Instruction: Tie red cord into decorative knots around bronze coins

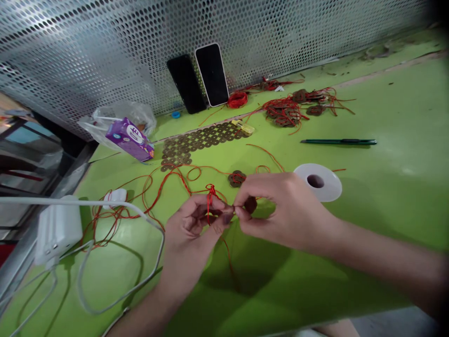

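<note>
My left hand [196,224] is closed in a pinch on a red cord [210,196] knotted around dark bronze coins just above the green table [386,187]. Thumb and fingers of my right hand [277,206] pinch one bronze coin [250,204] at the end of the same cord piece, fingertips almost touching the left hand's. Loose red cord [164,180] trails from the left hand in loops across the table to the left. A small tied coin bundle [237,178] lies just behind the hands.
A row of bronze coins [196,142] lies behind, with a yellow lighter [243,127]. Tied coin bundles [287,111], a green pen [338,142], a white tape roll [317,181], two phones [199,79] leaning on the perforated wall, a purple box [129,138], and a white charger [58,229] with cables.
</note>
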`<action>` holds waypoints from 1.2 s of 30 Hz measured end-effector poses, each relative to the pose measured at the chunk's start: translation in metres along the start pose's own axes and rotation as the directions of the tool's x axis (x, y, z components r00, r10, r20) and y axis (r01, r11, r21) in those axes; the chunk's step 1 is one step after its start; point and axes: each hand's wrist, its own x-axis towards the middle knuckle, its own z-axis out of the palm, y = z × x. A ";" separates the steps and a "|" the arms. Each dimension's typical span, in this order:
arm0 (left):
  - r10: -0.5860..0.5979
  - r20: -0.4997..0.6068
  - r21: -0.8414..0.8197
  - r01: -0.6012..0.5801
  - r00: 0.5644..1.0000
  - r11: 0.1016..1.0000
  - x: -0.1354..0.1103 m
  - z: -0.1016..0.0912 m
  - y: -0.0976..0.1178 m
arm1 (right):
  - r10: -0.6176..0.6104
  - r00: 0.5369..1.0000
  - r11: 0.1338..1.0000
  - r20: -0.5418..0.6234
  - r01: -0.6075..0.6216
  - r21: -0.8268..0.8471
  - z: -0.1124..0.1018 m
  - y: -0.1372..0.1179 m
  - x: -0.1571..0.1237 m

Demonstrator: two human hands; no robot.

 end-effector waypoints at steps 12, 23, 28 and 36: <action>0.128 -0.039 0.065 -0.125 0.991 0.990 -0.011 0.002 -0.003 | -0.147 0.980 0.986 -0.136 0.135 -0.094 0.004 0.000 -0.001; -0.002 -0.008 -0.210 0.001 1.000 0.978 -0.007 0.002 -0.003 | -0.092 0.971 0.996 -0.222 0.089 -0.023 0.005 0.000 -0.002; -0.161 0.072 -0.452 0.176 0.984 0.874 0.000 0.004 -0.005 | -0.005 0.985 0.972 -0.174 0.046 0.229 0.009 0.004 -0.003; -0.248 0.165 -0.572 0.297 0.955 0.764 0.000 0.002 0.002 | 0.079 0.995 0.851 -0.052 -0.040 0.524 0.015 0.012 -0.002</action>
